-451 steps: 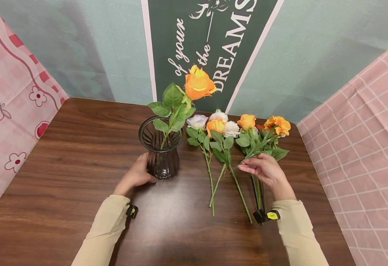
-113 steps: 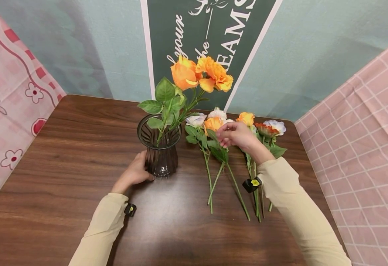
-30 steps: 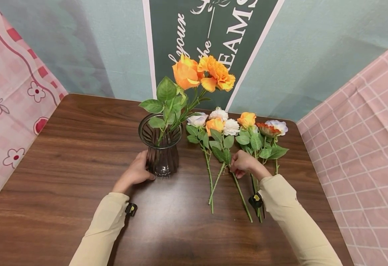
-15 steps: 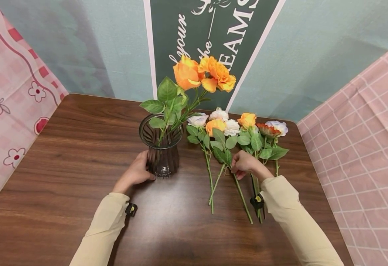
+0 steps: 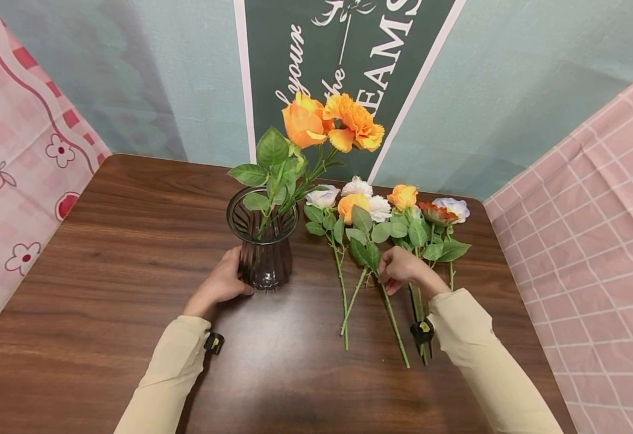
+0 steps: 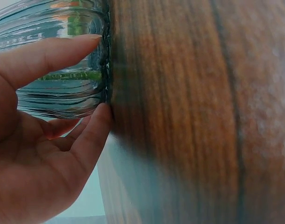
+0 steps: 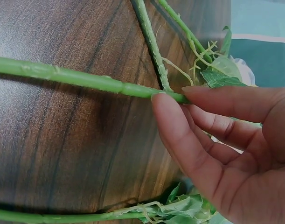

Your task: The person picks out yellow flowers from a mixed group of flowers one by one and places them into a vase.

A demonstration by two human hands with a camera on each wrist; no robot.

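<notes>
On the green banner (image 5: 316,57) I read white script "your" and "the", then capitals "EAMS", its S cut by my view's top edge. The right wrist's yellow label (image 5: 424,327) is too small for me.

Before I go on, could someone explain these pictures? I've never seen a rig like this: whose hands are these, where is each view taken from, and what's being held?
There is no machine here, just a person's two bare hands. The wide picture is taken from the head, looking forward and down; each close-up is taken from one wrist.

On the brown wooden table stands a dark glass vase, holding a rose-like orange flower and a ruffled orange flower. The left hand holds the vase near its base. The right hand pinches a green stem; overlapping leaves hide which bloom it carries. Loose flowers lie right of the vase: white, pale lilac, orange and rust-red.
</notes>
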